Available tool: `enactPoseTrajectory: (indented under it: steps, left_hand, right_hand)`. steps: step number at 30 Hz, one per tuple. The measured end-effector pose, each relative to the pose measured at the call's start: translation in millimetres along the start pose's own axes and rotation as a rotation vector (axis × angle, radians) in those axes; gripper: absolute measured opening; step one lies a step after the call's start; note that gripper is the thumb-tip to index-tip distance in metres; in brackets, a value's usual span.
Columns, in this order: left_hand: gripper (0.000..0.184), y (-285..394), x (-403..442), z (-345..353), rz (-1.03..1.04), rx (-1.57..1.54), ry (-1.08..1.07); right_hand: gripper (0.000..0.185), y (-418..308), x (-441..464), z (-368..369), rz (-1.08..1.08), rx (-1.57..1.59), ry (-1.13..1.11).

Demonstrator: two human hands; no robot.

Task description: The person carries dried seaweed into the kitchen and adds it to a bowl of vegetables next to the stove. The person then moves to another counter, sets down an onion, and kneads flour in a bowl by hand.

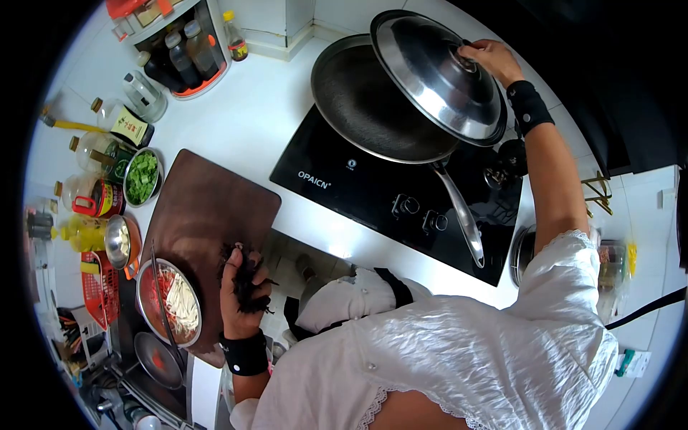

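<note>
Head view shows, at the far left, a red basket (100,294). Next to it sits a small bowl (113,247) with pale bits in it. Green leaves (142,177) fill another bowl, just beside the brown board (215,190). Nearer the person, a big bowl (200,304) holds white strips (183,304) and red strips (153,290), and thin sticks (162,304) lie across it.

Then comes the left hand (239,304), up over the board's near edge. Its fingers curl around a bunch of dark shreds (251,285), and some ends poke out. The shreds look light, soft and maybe a bit wet, so bits could slip out. A loose, cupped hold under the whole bunch seems best.

Further right is the black stove (322,154), and the dark pan (362,107) sits on it. Its long handle (462,215) points back toward the person. The shiny lid (423,68) is tilted over the pan's right side; I cannot tell if it touches the rim.

Last is the right hand (496,60), its fingers closed on the lid's knob (466,63). The lid looks stiff, smooth and rather heavy, so the knob seems the best place to hold it
</note>
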State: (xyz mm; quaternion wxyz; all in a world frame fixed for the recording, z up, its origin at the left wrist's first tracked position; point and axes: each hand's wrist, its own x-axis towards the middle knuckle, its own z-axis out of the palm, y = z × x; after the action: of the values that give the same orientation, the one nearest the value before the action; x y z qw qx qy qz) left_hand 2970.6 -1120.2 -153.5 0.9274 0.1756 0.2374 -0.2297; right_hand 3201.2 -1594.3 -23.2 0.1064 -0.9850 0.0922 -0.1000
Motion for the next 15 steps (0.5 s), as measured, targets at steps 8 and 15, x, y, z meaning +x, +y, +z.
enactPoseTrajectory:
  steps: [8, 15]
  left_hand:
    - [0.01, -4.4, -21.9, 0.0, 0.088, 0.054, 0.083]
    - [0.01, -10.5, -40.3, -15.0, 0.142, -0.003, 0.168]
  right_hand:
    - [0.058, -64.2, -20.8, 53.5, -0.099, -0.11, -0.091]
    - [0.057, -70.8, -24.2, 74.7, -0.175, -0.118, -0.098]
